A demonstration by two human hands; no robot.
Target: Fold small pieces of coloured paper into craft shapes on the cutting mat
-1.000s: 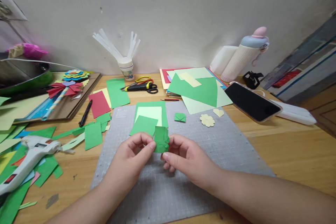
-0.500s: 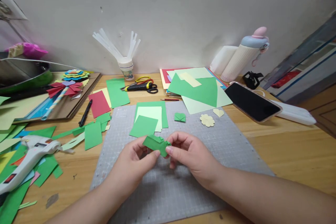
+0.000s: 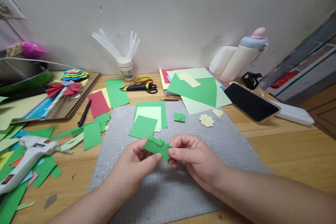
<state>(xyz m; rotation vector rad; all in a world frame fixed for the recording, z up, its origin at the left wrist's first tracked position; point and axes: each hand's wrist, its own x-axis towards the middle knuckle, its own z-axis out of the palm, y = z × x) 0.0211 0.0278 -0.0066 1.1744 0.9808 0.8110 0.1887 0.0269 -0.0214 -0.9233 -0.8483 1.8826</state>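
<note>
Between my two hands, above the grey cutting mat (image 3: 168,196), is a small piece of green paper (image 3: 156,146) with folded and cut edges. My left hand (image 3: 136,161) pinches its left part, thumb in front and fingers behind. At its right end, my right hand (image 3: 193,154) grips it between thumb and fingers; some fingertips are hidden. Just beyond, green and pale squares of paper (image 3: 143,126) overlap on the mat. A small folded green paper (image 3: 179,117), a cream flower cutout (image 3: 207,120) and a cream heart (image 3: 217,112) lie to the right.
A white glue gun (image 3: 28,157) rests on green scraps at left, near a black pen (image 3: 84,113). Scissors (image 3: 151,88), a cup with white sticks (image 3: 125,68) and stacked paper (image 3: 196,89) stand along the back. A phone (image 3: 250,102) and bottle (image 3: 243,56) are at right.
The green paper has shifted slightly right and down with both hands still on it. My right thumb and fingers have closed further over its right end.
</note>
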